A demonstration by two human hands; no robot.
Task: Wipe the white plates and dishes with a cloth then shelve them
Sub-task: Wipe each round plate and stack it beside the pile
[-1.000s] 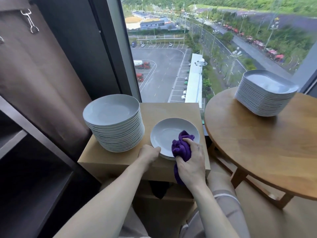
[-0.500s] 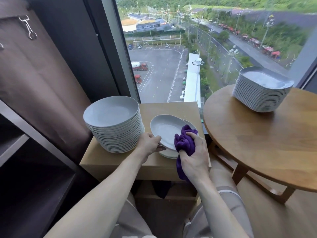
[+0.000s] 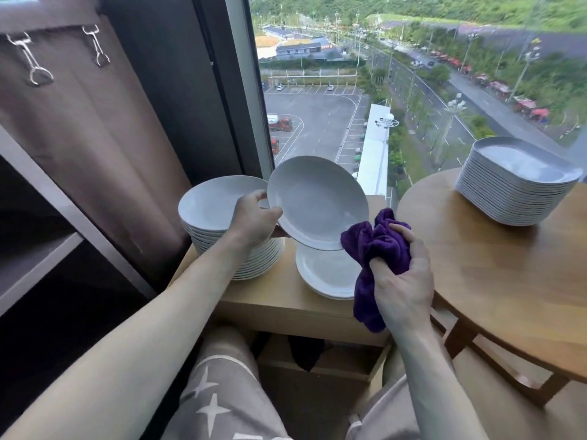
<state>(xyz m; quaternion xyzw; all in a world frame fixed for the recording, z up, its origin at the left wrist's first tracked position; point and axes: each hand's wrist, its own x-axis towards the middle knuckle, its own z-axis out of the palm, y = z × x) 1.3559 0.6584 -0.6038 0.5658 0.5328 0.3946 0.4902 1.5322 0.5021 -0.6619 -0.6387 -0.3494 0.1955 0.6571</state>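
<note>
Gripping plate (image 3: 317, 201) rim (R hand (image 3: 401, 287): cloth (image 3: 374, 246)).

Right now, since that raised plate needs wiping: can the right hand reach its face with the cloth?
Probably yes: the left hand tilts the plate toward the right hand, whose purple cloth sits at its lower rim, nothing between.

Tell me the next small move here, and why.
Probably sweep the purple cloth across the lifted plate: the left hand holds it tilted by the rim, and the right hand grips the cloth right at its lower edge.
</note>
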